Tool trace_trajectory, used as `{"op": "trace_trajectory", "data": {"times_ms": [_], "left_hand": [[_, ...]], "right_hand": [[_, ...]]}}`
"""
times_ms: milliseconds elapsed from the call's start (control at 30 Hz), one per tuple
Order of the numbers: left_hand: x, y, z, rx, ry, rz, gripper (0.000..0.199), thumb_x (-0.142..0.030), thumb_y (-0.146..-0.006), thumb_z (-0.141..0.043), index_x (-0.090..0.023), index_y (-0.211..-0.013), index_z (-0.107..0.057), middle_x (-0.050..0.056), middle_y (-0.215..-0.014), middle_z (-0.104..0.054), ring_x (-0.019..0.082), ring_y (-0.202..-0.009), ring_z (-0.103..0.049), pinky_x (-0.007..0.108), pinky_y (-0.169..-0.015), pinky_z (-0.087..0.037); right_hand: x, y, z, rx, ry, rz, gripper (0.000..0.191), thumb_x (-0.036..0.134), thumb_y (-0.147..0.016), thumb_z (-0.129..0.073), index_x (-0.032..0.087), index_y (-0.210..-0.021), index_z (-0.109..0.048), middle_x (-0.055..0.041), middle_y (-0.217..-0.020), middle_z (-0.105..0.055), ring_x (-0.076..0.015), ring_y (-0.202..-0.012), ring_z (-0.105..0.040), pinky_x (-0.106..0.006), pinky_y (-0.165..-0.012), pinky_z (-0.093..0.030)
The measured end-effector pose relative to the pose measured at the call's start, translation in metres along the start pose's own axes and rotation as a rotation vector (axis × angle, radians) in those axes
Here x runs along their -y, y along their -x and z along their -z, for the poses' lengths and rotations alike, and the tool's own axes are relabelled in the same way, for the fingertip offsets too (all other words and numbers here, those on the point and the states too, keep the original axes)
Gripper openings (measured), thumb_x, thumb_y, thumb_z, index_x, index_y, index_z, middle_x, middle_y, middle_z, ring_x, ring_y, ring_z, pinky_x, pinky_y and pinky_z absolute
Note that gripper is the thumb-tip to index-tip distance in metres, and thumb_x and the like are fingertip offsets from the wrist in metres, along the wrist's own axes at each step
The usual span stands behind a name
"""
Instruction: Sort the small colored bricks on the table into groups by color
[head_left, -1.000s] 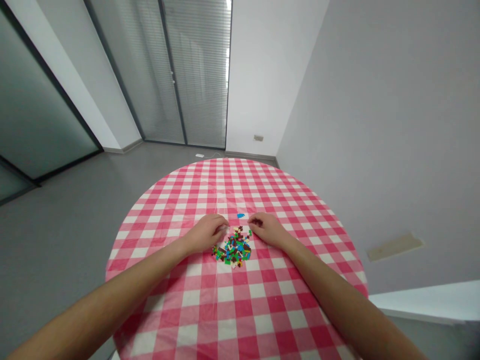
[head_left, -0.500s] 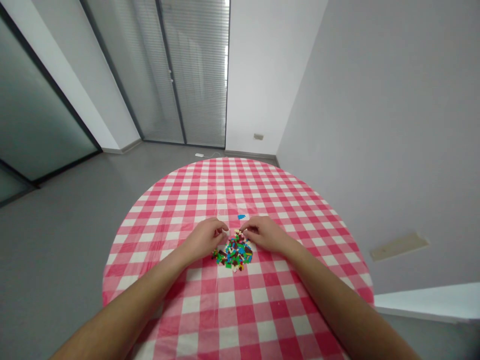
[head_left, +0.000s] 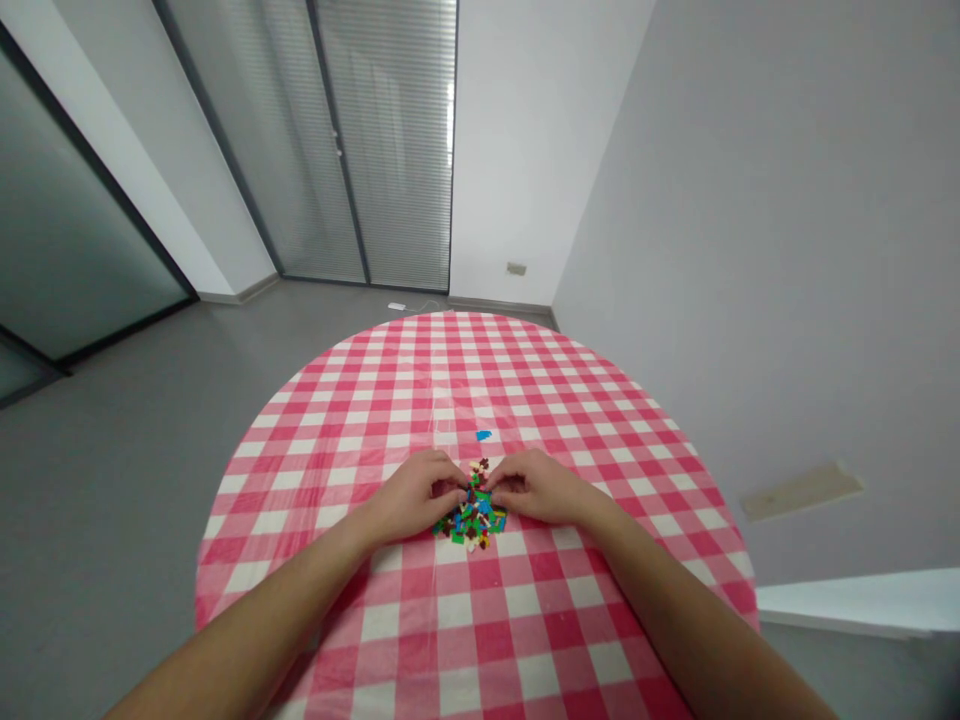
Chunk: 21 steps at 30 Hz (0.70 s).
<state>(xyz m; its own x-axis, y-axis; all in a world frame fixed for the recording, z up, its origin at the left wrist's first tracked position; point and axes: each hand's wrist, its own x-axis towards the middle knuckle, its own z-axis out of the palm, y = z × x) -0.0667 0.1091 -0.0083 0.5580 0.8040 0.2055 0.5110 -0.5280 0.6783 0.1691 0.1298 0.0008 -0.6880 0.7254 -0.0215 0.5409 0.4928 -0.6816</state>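
Inward both hands have slid since the earlier frame: in the head view, the left hand [head_left: 412, 497] and right hand [head_left: 536, 488], both half-curled, flank the pile of toy bricks [head_left: 472, 515] on the checked tablecloth [head_left: 450, 620]. Whether either holds a brick cannot be told. One blue brick [head_left: 484, 435] lies apart, just beyond.

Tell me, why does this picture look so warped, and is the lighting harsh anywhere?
In the head view, wide-angle distortion swells the left forearm and tilts the window blinds; the light is soft, with faint shadows; a pale sheen runs down the checked tablecloth; the small plastic bricks are too tiny to show sharply.
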Motion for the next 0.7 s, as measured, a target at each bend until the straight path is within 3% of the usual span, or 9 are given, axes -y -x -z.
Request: {"op": "trace_trajectory", "data": {"times_ms": [167, 467, 700], "left_hand": [[0.002, 0.0, 0.001, 0.023, 0.038, -0.022, 0.014, -0.019, -0.083, -0.06, -0.022, -0.09, -0.072, 0.003, -0.081, -0.067, 0.017, -0.079, -0.059, 0.028, -0.073, -0.044], [0.006, 0.0, -0.003, 0.009, 0.051, -0.015, 0.013, -0.016, -0.083, -0.06, -0.021, -0.088, -0.071, 0.002, -0.079, -0.067, 0.017, -0.079, -0.059, 0.028, -0.072, -0.044], [0.005, -0.001, -0.004, -0.016, 0.065, 0.011, 0.013, -0.018, -0.084, -0.059, -0.02, -0.089, -0.071, 0.003, -0.081, -0.067, 0.017, -0.08, -0.059, 0.029, -0.075, -0.045]], "right_hand": [[0.007, 0.004, -0.001, 0.069, 0.043, 0.0, 0.018, 0.023, -0.077, -0.067, 0.022, -0.093, -0.073, 0.0031, -0.064, -0.06, -0.0097, -0.054, -0.049, -0.021, -0.05, -0.029], [0.008, 0.002, -0.006, 0.072, 0.107, 0.052, 0.016, 0.026, -0.081, -0.065, 0.025, -0.096, -0.073, 0.0011, -0.073, -0.065, -0.0116, -0.062, -0.052, -0.023, -0.057, -0.032], [0.007, 0.002, -0.01, 0.022, 0.067, 0.002, 0.014, 0.024, -0.076, -0.069, 0.02, -0.089, -0.07, 0.0035, -0.066, -0.057, -0.0094, -0.056, -0.046, -0.021, -0.052, -0.029]]}}
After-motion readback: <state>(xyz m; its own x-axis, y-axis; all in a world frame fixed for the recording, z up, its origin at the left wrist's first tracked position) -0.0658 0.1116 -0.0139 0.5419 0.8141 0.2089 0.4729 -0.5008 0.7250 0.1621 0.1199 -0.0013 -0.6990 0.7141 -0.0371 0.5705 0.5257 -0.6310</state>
